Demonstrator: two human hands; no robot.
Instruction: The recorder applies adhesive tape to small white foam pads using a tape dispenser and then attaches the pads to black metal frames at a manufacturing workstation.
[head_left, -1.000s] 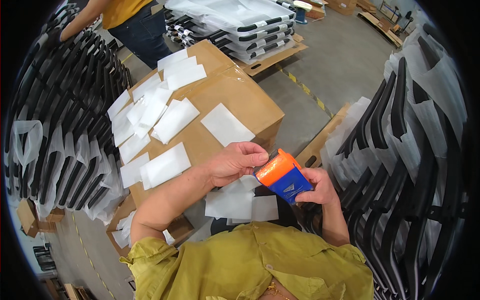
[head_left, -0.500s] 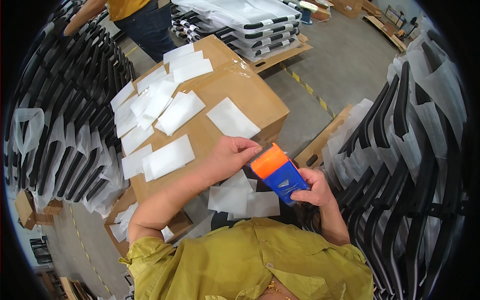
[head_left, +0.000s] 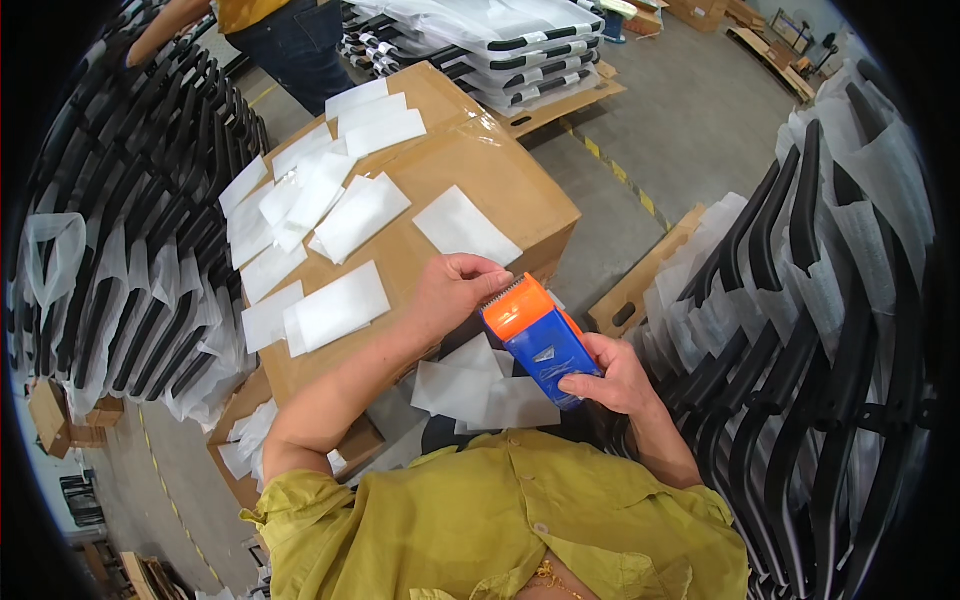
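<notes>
My right hand (head_left: 615,378) is closed round the blue body of a handheld tape dispenser (head_left: 545,350), its thumb lying across the front. An orange top end with a toothed cutting edge points away from me, up and to the left. At that edge, the fingers of my left hand (head_left: 455,290) are pinched together; what they hold, if anything, is too small to make out. Just beyond my left hand, a single white foam sheet (head_left: 468,225) lies on a cardboard box (head_left: 440,150). More white sheets (head_left: 480,390) lie below my hands, near my lap.
Overlapping white sheets (head_left: 350,215) cover the box's left part. Wrapped black curved frames (head_left: 140,230) stand stacked at left, and more black frames (head_left: 810,300) crowd my right side. Wrapped panels (head_left: 530,60) are piled behind the box. Another person (head_left: 290,50) stands at the far left.
The tape dispenser and my right hand have shifted slightly left and toward the box. My left hand has moved a little up and left, still pinched at the toothed edge.
</notes>
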